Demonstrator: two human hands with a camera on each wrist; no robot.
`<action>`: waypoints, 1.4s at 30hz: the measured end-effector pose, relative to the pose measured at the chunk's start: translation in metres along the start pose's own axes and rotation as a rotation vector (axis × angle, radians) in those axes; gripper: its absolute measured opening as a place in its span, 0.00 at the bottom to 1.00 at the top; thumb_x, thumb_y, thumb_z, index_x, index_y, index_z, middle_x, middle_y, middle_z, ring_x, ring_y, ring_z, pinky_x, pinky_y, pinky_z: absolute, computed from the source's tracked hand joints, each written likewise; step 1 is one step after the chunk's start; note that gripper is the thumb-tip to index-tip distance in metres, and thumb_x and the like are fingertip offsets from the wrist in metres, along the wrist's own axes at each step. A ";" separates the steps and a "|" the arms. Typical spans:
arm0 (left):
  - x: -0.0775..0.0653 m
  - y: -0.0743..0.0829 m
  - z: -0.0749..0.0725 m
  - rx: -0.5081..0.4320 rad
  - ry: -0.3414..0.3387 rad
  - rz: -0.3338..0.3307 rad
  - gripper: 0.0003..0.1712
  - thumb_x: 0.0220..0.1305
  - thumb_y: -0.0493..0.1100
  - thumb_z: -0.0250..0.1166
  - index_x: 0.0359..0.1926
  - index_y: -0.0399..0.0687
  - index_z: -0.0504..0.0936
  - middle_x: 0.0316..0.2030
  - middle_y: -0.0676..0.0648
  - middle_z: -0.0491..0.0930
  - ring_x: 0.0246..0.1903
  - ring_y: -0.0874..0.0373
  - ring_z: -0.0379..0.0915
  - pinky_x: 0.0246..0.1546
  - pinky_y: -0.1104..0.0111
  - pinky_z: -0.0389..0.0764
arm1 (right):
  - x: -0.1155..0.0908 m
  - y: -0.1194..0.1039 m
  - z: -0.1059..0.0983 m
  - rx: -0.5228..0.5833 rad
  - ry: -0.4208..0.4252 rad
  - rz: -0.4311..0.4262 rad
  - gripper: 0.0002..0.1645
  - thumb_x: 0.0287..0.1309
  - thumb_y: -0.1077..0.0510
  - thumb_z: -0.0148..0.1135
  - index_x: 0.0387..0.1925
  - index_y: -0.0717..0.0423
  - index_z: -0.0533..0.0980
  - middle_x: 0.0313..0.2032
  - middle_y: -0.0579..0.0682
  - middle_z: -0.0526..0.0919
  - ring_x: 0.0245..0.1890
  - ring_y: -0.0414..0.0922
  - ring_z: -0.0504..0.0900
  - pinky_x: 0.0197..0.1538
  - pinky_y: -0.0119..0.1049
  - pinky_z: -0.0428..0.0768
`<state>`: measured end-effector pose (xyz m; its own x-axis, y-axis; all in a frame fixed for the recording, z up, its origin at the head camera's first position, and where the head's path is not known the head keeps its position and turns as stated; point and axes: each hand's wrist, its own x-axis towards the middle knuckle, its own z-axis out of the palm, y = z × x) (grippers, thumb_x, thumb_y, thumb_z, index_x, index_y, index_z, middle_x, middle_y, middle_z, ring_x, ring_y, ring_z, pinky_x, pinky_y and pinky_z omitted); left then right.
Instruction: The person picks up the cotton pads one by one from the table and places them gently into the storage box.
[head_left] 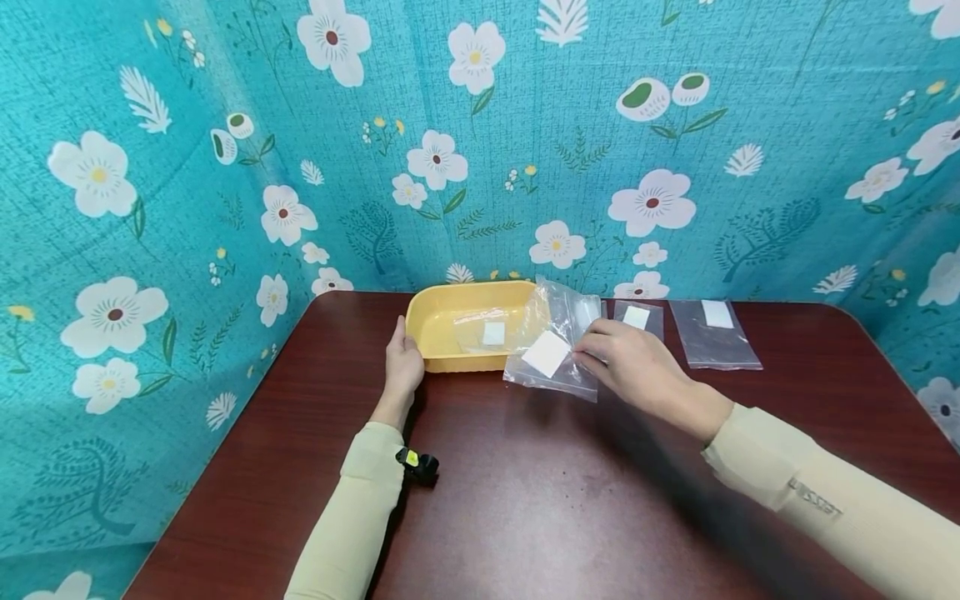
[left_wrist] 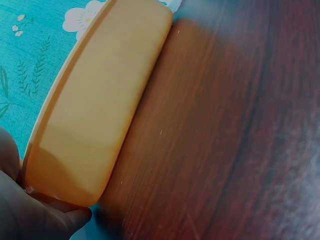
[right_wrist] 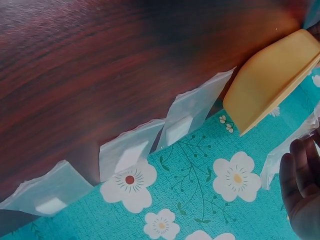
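Note:
A yellow plastic basin [head_left: 442, 363] stands at the table's back edge. My left hand [head_left: 403, 364] holds its left end, and in the left wrist view the thumb and fingers [left_wrist: 45, 217] lie at that corner. Inside the basin lies a clear plastic bag with a white square [head_left: 493, 333]. My right hand [head_left: 637, 362] pinches the edge of another clear plastic bag [head_left: 573, 379] with a white square on it. This bag hangs tilted over the basin's right front corner and covers part of it. In the right wrist view only part of the right hand [right_wrist: 302, 187] shows.
To the right of the basin, three more clear bags lie along the back edge: one partly behind the held bag [right_wrist: 187, 117], a middle one [head_left: 637, 317] and a far right one [head_left: 716, 342]. A flowered teal curtain [head_left: 480, 167] hangs right behind the dark wooden table [head_left: 510, 500].

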<state>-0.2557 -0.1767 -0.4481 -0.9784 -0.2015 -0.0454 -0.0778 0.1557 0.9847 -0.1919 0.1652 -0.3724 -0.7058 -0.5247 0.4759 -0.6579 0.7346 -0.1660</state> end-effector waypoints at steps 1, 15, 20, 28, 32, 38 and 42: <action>0.000 0.000 0.000 -0.004 -0.002 0.001 0.32 0.82 0.37 0.36 0.81 0.50 0.42 0.79 0.49 0.43 0.76 0.56 0.38 0.74 0.61 0.49 | 0.002 0.001 0.001 0.001 -0.004 0.009 0.09 0.52 0.59 0.78 0.37 0.52 0.88 0.34 0.47 0.83 0.33 0.44 0.82 0.35 0.43 0.83; -0.001 0.001 -0.001 0.004 0.001 -0.012 0.32 0.82 0.39 0.35 0.81 0.51 0.42 0.79 0.49 0.43 0.77 0.56 0.38 0.74 0.61 0.49 | 0.033 0.003 0.022 0.006 -0.013 0.034 0.08 0.55 0.59 0.76 0.37 0.55 0.88 0.34 0.50 0.84 0.33 0.47 0.82 0.35 0.44 0.83; 0.000 0.000 -0.001 -0.002 -0.002 -0.011 0.31 0.82 0.40 0.35 0.81 0.51 0.41 0.79 0.49 0.43 0.77 0.55 0.38 0.74 0.60 0.49 | 0.042 0.003 0.031 0.002 -0.032 0.057 0.07 0.56 0.59 0.75 0.38 0.54 0.88 0.35 0.50 0.84 0.35 0.48 0.82 0.38 0.45 0.84; 0.001 -0.001 0.001 -0.007 0.001 -0.002 0.31 0.82 0.39 0.35 0.81 0.51 0.42 0.79 0.49 0.44 0.76 0.55 0.38 0.74 0.61 0.50 | 0.059 -0.001 0.044 0.010 -0.034 0.021 0.02 0.58 0.61 0.72 0.35 0.54 0.87 0.35 0.49 0.83 0.36 0.49 0.82 0.38 0.46 0.82; 0.001 -0.001 0.002 -0.005 0.007 -0.002 0.31 0.82 0.39 0.35 0.81 0.51 0.42 0.79 0.49 0.44 0.76 0.56 0.39 0.74 0.62 0.50 | 0.069 -0.001 0.051 0.023 -0.043 0.027 0.02 0.61 0.61 0.69 0.35 0.54 0.86 0.33 0.49 0.83 0.35 0.49 0.81 0.38 0.46 0.81; 0.001 0.000 0.002 -0.011 0.015 0.005 0.31 0.82 0.39 0.35 0.81 0.49 0.43 0.79 0.48 0.44 0.76 0.55 0.39 0.74 0.62 0.50 | 0.081 -0.003 0.057 0.052 -0.090 0.072 0.03 0.62 0.62 0.68 0.36 0.54 0.86 0.34 0.50 0.82 0.34 0.49 0.80 0.40 0.45 0.81; 0.002 -0.001 0.001 -0.007 0.020 0.010 0.31 0.82 0.39 0.35 0.81 0.49 0.43 0.79 0.47 0.44 0.76 0.55 0.40 0.74 0.62 0.50 | 0.088 -0.005 0.061 0.052 -0.110 0.094 0.04 0.64 0.60 0.67 0.38 0.55 0.87 0.37 0.51 0.82 0.35 0.50 0.81 0.41 0.46 0.81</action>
<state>-0.2581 -0.1759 -0.4494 -0.9752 -0.2191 -0.0322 -0.0664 0.1509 0.9863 -0.2670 0.0895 -0.3822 -0.7874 -0.5012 0.3589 -0.5986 0.7606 -0.2513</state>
